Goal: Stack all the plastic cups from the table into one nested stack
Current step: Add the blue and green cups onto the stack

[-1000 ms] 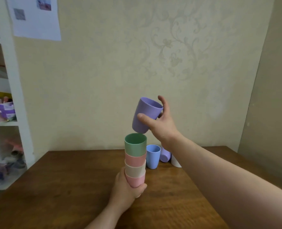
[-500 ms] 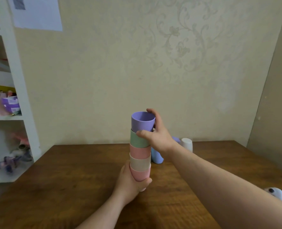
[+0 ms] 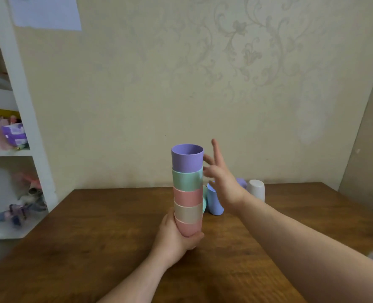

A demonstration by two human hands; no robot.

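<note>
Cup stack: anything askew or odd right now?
The stack leans slightly, held off the table by the left hand at its base. Right hand is open beside it. The blue cup behind looks tilted, the white cup is upside down; a purple one is mostly hidden.

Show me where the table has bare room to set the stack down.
Free: the table left of the stack, toward the shelf unit, and the near edge between both forearms. Crowded: behind and right of the stack, where the blue cup and white cup stand.
</note>
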